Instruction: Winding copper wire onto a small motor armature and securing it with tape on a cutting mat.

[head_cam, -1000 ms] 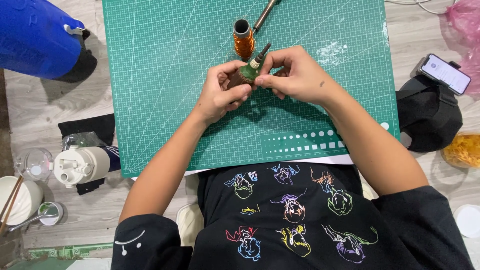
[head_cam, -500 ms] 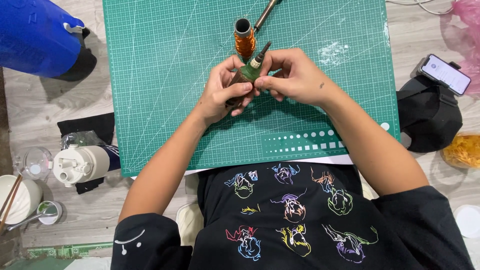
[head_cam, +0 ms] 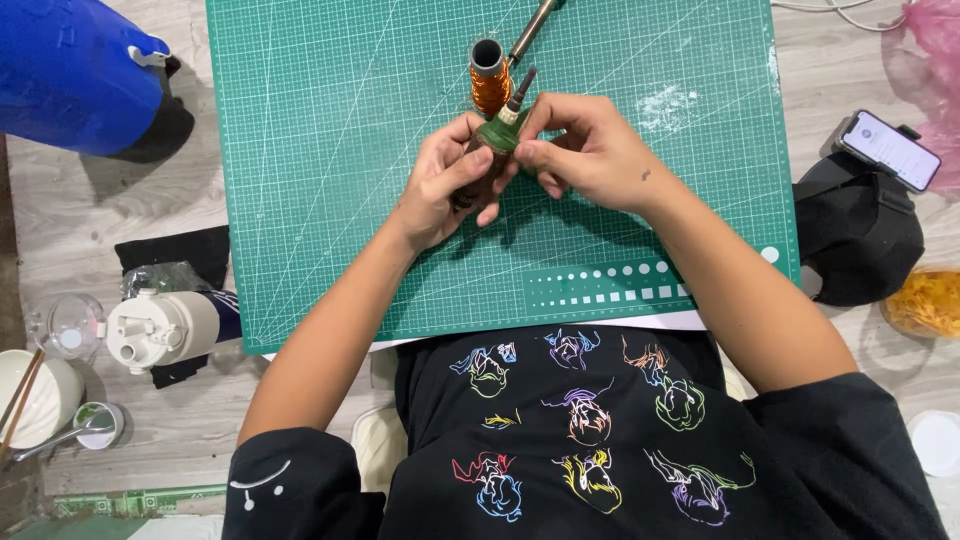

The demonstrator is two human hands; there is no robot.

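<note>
Both hands meet at upper centre of the frame, over the green mat (head_cam: 330, 150). Left hand (head_cam: 445, 185) wraps the dark lower body of a small green part (head_cam: 497, 135); right hand (head_cam: 590, 150) has its fingers (head_cam: 530, 150) pinched on the green top, just under a pale collar with a dark stem sticking up. Both grips closed on the part, which sits clear above the mat.

Risks, as I judge them:
- Copper spool (head_cam: 489, 80) stands upright just beyond the fingers. Any push up-frame could knock it over and send it rolling.
- Rod (head_cam: 530, 30) lies just beside the spool, same hazard.
- Stem looks thin; side load from the pinch could bend it.
- If the part slips it likely lands on the mat.

Room: open mat left and right of the hands. Phone (head_cam: 885, 150) at right edge, white bottle (head_cam: 160, 325) at lower left, blue container (head_cam: 75, 70) upper left, all well apart.
</note>
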